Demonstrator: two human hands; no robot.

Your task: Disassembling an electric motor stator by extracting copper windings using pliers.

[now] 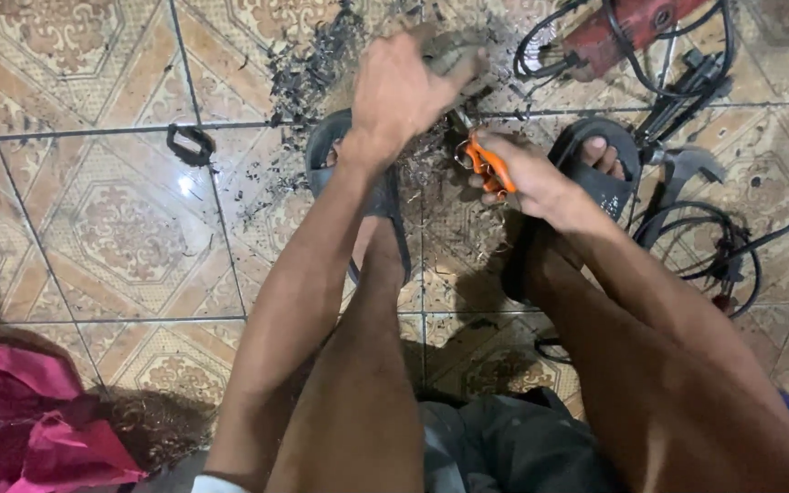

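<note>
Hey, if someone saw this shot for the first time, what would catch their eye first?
Probably the orange-handled scissors in the right hand at centre, working on a blurred grey piece held up by the left hand. Next, the dark shavings scattered over the patterned tiles at the sandalled feet, and the red power tool with tangled black cables top right.

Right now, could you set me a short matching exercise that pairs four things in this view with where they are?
Things:
1. orange-handled tool
2. red power tool
3. pink cloth
4. small black ring-shaped part

Places:
A. bottom left corner of the floor
B. in the right hand
C. on the tile left of the left hand
D. top right, among black cables

Pairs: 1-B, 2-D, 3-A, 4-C
</note>
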